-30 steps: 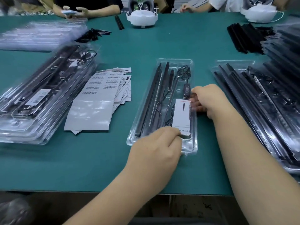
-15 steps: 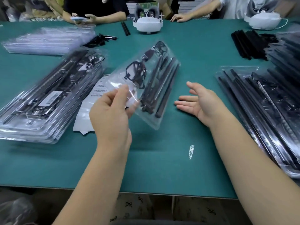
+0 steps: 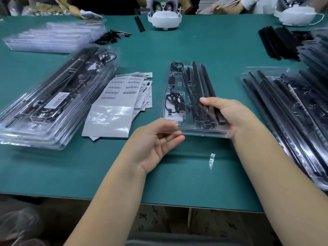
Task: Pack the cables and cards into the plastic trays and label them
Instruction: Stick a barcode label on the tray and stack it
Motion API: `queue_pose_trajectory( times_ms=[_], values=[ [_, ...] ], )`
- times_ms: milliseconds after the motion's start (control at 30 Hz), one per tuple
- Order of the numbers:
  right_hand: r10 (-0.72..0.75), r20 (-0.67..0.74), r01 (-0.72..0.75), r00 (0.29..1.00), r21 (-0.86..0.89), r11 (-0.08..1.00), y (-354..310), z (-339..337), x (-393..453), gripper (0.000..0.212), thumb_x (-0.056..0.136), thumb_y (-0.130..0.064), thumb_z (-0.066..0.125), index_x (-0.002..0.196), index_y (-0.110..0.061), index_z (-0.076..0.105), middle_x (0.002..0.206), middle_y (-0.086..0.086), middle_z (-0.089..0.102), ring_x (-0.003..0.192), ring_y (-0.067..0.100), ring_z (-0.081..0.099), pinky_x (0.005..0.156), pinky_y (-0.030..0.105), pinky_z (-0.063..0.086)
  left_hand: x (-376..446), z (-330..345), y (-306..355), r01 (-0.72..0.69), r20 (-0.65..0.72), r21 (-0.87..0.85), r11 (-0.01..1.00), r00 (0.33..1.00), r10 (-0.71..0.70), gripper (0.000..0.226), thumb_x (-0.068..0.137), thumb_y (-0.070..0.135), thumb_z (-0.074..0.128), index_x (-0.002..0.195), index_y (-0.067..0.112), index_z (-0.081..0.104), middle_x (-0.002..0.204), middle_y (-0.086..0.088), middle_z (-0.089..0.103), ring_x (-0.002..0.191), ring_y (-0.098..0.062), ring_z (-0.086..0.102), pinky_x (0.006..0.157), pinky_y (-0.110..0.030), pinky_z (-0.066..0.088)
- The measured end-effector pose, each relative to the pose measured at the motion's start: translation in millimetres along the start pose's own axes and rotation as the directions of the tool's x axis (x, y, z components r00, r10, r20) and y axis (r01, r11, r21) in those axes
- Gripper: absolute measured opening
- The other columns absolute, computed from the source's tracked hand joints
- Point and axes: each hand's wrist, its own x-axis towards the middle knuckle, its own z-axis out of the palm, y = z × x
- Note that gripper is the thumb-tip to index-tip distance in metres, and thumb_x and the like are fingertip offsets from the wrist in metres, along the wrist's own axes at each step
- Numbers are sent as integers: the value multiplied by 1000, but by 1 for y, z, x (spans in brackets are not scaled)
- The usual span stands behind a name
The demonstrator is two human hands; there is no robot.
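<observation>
Clear plastic tray (image 3: 190, 96) sits in the middle of the green tabletop (image 3: 177, 50), and I see both hands on its near end. My right hand (image 3: 229, 114) grips the tray's corner at 4 o'clock, thumb on top of the black sticks (image 3: 204, 86). My left hand (image 3: 158, 141) is palm up, fingers (image 3: 170, 139) loosely curled, pinching the near edge at 7 o'clock. Black cables (image 3: 174, 103) lie coiled in the tray's left side. Label sheets (image 3: 120, 96) lie at 9 o'clock, beside a stack of packed trays (image 3: 53, 96).
</observation>
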Motion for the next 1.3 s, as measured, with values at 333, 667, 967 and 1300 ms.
queue_pose_trajectory(
  times_ms=[333, 667, 967, 1300],
  values=[
    [-15, -19, 15, 1000, -41, 999, -2, 0, -6, 28, 75, -23, 74, 98, -11, 63, 96, 15, 55, 87, 28, 46, 99, 56, 41, -1, -1, -4, -66, 59, 88, 994, 996, 61, 14, 56, 21, 75, 58, 7, 73, 63, -5, 66, 58, -14, 66, 56, -21, 55],
    [1, 7, 0, 1000, -51, 999, -4, -5, -13, 31, 75, -24, 74, 100, -11, 62, 98, 17, 53, 89, 29, 45, 97, 51, 44, -5, -1, -1, -22, 113, 275, 961, 994, -9, 14, 69, 20, 73, 70, 6, 74, 75, -13, 73, 61, -19, 71, 50, -21, 54],
    [-27, 28, 27, 999, 16, 1000, -2, 1, -9, 30, 75, -23, 74, 99, -11, 61, 98, 16, 53, 88, 28, 45, 89, 45, 46, -6, 3, -3, -177, 71, 204, 963, 984, 166, 21, 87, 10, 61, 66, 11, 64, 57, -3, 62, 49, -10, 60, 45, -16, 49],
    [-98, 22, 97, 995, 67, 993, -4, 1, -8, 14, 77, -16, 74, 82, -3, 70, 98, 22, 62, 85, 31, 58, 93, 56, 49, -2, 3, -7, -19, 53, -21, 1000, 998, 20, 22, 64, 28, 71, 72, 8, 65, 62, -6, 66, 56, -15, 66, 50, -21, 54]
  ],
)
